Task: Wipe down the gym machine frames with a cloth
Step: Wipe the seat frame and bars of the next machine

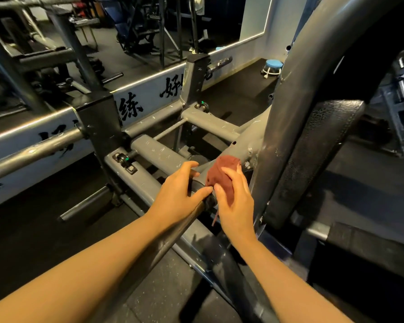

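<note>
Pressing the maroon cloth (222, 177) onto the grey machine frame (154, 152), your right hand (236, 201) cups it, fingers curled; left hand (180, 190) grips the dark bar (197, 186) beside it.

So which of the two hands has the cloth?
The right hand presses the maroon cloth against the grey frame; the left hand grips a bare bar beside it.

This is a gym. A scuffed grey tubular steel machine frame (154, 150) with bolted joints fills the centre of the frame, beside a black padded leather rest (313, 159) at right. Black speckled rubber flooring (168, 297) lies below. At upper left, a wall mirror (131, 38) reflects more dark weight machines, and a small round blue stool (273, 65) stands at upper right.
</note>
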The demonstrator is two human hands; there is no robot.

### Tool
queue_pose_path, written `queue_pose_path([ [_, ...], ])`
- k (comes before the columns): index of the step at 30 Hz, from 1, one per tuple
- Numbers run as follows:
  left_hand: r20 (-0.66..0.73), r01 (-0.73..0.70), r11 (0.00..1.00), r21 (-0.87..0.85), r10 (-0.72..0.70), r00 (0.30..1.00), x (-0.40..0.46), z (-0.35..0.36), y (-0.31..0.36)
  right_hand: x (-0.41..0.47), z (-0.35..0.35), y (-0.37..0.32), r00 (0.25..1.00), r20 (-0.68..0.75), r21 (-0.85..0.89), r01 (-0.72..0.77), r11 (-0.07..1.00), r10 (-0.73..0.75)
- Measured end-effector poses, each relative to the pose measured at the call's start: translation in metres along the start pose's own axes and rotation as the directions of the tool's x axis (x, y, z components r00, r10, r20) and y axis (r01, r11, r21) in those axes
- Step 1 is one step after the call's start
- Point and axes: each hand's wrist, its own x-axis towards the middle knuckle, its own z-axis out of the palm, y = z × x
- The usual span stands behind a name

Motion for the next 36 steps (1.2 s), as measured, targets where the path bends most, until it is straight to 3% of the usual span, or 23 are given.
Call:
queue_pose_path([
  [3, -0.025, -0.013, 0.999, 0.051, 0.014, 1.0, 0.0, -0.001, 0.0, 0.013, -0.003, 0.005, 0.999, 0.011, -0.039, 0.036, 0.999, -0.035],
  [9, -0.17, -0.088, 0.968, 0.236, 0.13, 0.977, -0.023, -0.021, 0.016, 0.004, -0.019, -0.002, 0.993, -0.076, -0.007, -0.087, 0.996, 0.086],
  [11, -0.107, -0.118, 0.924, 0.363, 0.167, 0.98, -0.043, -0.037, 0.017, -0.022, -0.023, -0.008, 0.998, -0.045, 0.003, -0.035, 0.999, 0.035],
  [14, -0.053, -0.026, 0.891, 0.453, 0.056, 0.997, -0.083, -0.051, 0.011, -0.051, -0.017, -0.021, 0.986, 0.112, 0.048, 0.115, 0.992, -0.12],
  [18, -0.093, 0.08, 0.86, 0.504, -0.038, 0.995, -0.127, -0.048, 0.015, -0.046, 0.0, -0.015, 0.84, 0.41, -0.162, 0.449, 0.879, -0.354],
  [20, -0.142, 0.155, 0.841, 0.518, -0.094, 0.985, -0.145, -0.048, 0.018, -0.042, 0.004, -0.013, 0.835, 0.427, -0.206, 0.464, 0.861, -0.348],
  [23, -0.256, 0.296, 0.795, 0.53, -0.183, 0.949, -0.168, -0.047, 0.019, -0.056, 0.01, -0.024, 0.832, 0.432, -0.132, 0.44, 0.888, -0.348],
  [27, -0.337, 0.393, 0.728, 0.562, -0.232, 0.912, -0.187, -0.045, 0.017, -0.087, 0.022, -0.04, 0.628, 0.547, 0.056, 0.633, 0.772, -0.554],
  [29, -0.346, 0.397, 0.711, 0.581, -0.226, 0.911, -0.19, -0.044, 0.015, -0.072, 0.016, -0.037, 0.527, 0.613, 0.098, 0.689, 0.718, -0.589],
  [30, -0.357, 0.405, 0.705, 0.582, -0.227, 0.906, -0.191, -0.043, 0.015, -0.059, 0.011, -0.032, 0.512, 0.624, 0.09, 0.703, 0.705, -0.59],
  [36, -0.423, 0.439, 0.72, 0.537, -0.22, 0.879, -0.189, -0.041, 0.018, -0.014, -0.011, -0.017, 0.669, 0.574, -0.061, 0.609, 0.79, -0.471],
])
